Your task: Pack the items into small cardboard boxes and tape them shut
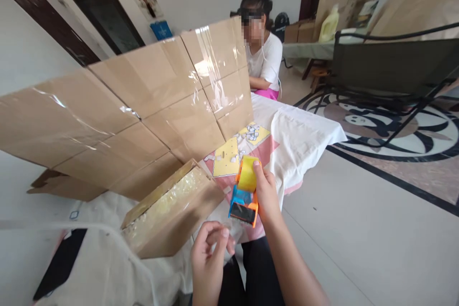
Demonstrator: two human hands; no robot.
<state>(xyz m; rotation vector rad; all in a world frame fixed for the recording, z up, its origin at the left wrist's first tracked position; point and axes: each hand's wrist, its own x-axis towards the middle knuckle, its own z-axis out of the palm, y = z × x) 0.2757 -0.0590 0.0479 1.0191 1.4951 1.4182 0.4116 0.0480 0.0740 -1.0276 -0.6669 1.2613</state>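
My right hand (268, 193) is wrapped round a tape dispenser (242, 196) with a blue and orange frame and a yellow roll of tape. The dispenser is held up over the near edge of the cloth-covered table, its dark toothed end towards me. Lower and to the left, my left hand (211, 251) has its fingers curled in and the thumb against them; whether something thin is pinched there I cannot make out. Beyond my left hand a cardboard box (179, 220) rests on the table, with shiny clear tape along its upper edge.
A tall wall of taped cardboard (154, 100) stands across the table behind the box. White and pink cloth (294, 129) with yellow cartoon figures covers the table. At the far side sits a person (267, 60) in a white top. A dark folding chair (394, 69) stands right.
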